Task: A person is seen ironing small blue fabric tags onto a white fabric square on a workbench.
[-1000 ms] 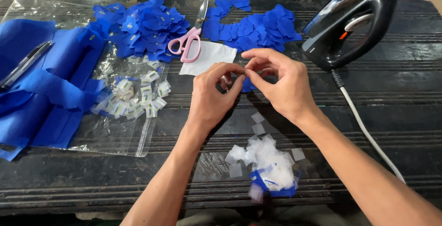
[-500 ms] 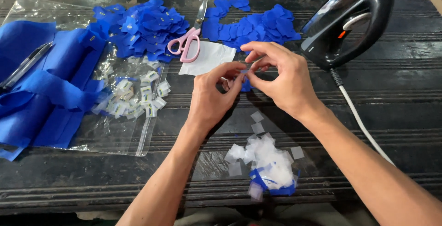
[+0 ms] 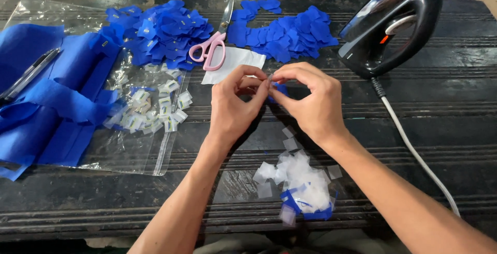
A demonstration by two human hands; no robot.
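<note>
- Dark wooden planks (image 3: 445,130) make up the worktable, ridged along their length and scuffed pale in places.
- Little has changed over the last second: both hands are kept at the same spot over the middle of the table, and only the fingertips have been shifted slightly.
- A small blue piece (image 3: 279,89) is pinched between the two hands, just above the planks and below a white sheet (image 3: 235,60).
- The left hand (image 3: 235,104) is closed around the near edge of the piece, thumb pressed against forefinger.
- The right hand (image 3: 310,99) is closed on the other side, thumb and forefinger nipped at something thin and pale on the piece; what it is cannot be told.
- From the unchanged grip it is judged that fine picking at the piece is under way and not finished.
- A heap of white scraps (image 3: 297,179) mixed with blue slivers is seen near the wrists.
- Pink scissors (image 3: 209,52) are laid between two piles of blue cut pieces (image 3: 160,31).
- A black iron (image 3: 393,24) is stood on end at the right, its white cord (image 3: 414,153) trailing toward the table edge.
- Blue cloth (image 3: 46,104) and a clear plastic bag (image 3: 129,150) strewn with small white tabs are spread at the left.
</note>
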